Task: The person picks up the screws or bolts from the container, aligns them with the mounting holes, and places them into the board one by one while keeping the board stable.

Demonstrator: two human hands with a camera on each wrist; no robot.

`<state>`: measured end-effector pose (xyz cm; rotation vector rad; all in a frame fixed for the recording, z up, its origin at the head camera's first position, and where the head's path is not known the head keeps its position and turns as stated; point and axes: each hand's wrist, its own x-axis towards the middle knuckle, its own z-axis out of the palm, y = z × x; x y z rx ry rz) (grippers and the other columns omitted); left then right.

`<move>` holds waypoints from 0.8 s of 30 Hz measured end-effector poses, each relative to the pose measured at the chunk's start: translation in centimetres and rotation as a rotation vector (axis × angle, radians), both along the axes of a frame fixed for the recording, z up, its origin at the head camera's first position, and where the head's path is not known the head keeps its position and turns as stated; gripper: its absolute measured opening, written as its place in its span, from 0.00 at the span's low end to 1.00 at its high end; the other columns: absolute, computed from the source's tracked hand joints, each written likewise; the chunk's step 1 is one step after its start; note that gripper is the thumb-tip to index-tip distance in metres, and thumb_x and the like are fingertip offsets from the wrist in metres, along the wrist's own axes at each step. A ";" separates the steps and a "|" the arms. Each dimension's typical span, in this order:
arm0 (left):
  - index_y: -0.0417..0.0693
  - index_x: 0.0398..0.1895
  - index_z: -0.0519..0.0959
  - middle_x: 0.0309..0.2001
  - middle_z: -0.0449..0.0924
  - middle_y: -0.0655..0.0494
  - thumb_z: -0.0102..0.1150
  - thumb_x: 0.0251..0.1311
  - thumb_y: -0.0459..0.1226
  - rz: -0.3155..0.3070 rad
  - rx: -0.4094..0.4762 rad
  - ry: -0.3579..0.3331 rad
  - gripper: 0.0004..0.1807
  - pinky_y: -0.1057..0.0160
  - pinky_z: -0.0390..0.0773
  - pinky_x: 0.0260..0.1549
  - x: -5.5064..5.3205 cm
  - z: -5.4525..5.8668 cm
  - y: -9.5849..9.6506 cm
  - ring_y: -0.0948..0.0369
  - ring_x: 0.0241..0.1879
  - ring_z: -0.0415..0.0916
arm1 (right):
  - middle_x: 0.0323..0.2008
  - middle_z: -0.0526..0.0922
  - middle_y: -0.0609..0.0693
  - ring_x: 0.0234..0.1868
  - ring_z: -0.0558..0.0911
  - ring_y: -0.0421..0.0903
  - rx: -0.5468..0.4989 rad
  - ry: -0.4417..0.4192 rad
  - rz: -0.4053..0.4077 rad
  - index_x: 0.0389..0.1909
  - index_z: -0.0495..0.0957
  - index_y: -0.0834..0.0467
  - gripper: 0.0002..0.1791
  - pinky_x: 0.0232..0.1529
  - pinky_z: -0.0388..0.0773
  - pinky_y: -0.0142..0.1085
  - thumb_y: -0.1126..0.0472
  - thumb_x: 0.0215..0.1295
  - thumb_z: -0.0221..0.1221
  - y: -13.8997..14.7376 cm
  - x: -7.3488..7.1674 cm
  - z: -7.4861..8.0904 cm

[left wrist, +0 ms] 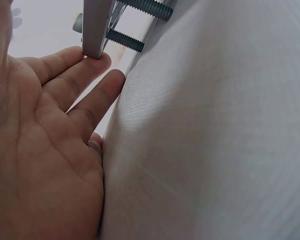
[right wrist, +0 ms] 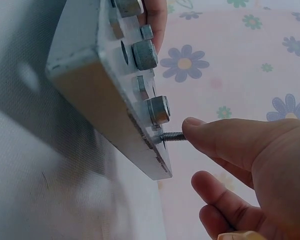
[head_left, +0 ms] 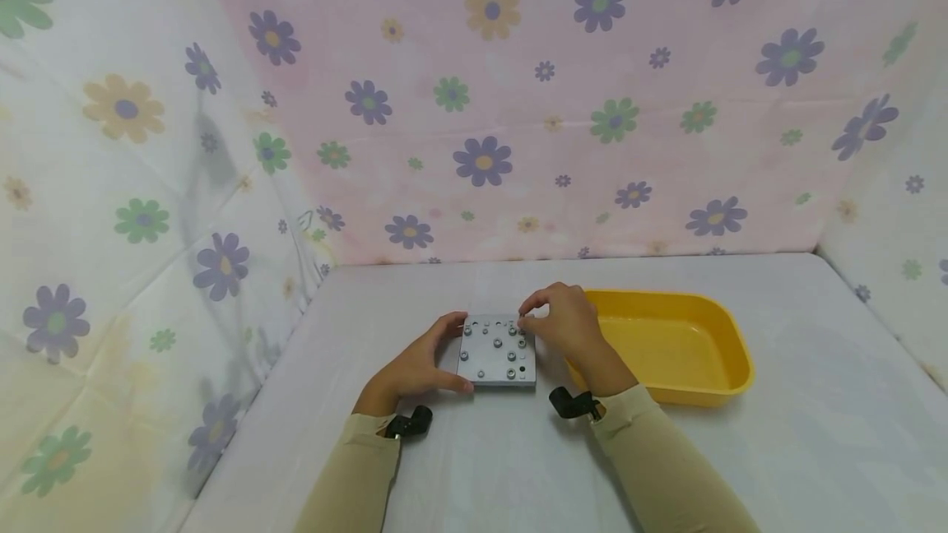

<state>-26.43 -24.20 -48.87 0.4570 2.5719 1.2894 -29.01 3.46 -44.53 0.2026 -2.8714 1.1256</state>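
A square metal plate point(head_left: 485, 359) lies on the white table, with several socket-head bolts standing in its top and a few open holes. My left hand point(head_left: 416, 367) steadies the plate from the left, thumb at the near corner and fingers at the far one. In the left wrist view, fingertips touch the plate's edge point(left wrist: 94, 35), and threaded bolt shanks point(left wrist: 126, 40) stick out on its table side. Above the far right corner, my right hand point(head_left: 570, 323) pinches a thin screw point(right wrist: 173, 136), its threaded end at a hole; the fingers hide its head.
A yellow tray point(head_left: 743, 356) stands right of the plate, partly behind my right forearm. Flowered cloth point(head_left: 548, 105) hangs behind the table and along both sides. Black wrist mounts point(head_left: 570, 403) sit by each cuff.
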 end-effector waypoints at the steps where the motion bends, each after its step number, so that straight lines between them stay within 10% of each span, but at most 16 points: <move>1: 0.62 0.81 0.56 0.77 0.64 0.64 0.88 0.33 0.50 0.002 -0.005 0.002 0.68 0.41 0.44 0.80 0.0 0.0 0.0 0.57 0.79 0.56 | 0.50 0.85 0.47 0.56 0.75 0.53 0.000 0.001 -0.001 0.34 0.90 0.41 0.02 0.61 0.66 0.56 0.51 0.60 0.73 0.0 0.0 0.0; 24: 0.65 0.81 0.56 0.77 0.64 0.65 0.87 0.31 0.55 0.025 -0.043 0.013 0.69 0.40 0.44 0.80 0.0 0.0 0.1 0.57 0.80 0.55 | 0.53 0.84 0.49 0.59 0.75 0.54 0.078 0.019 -0.021 0.35 0.92 0.42 0.02 0.64 0.68 0.57 0.51 0.62 0.73 -0.3 0.1 -0.3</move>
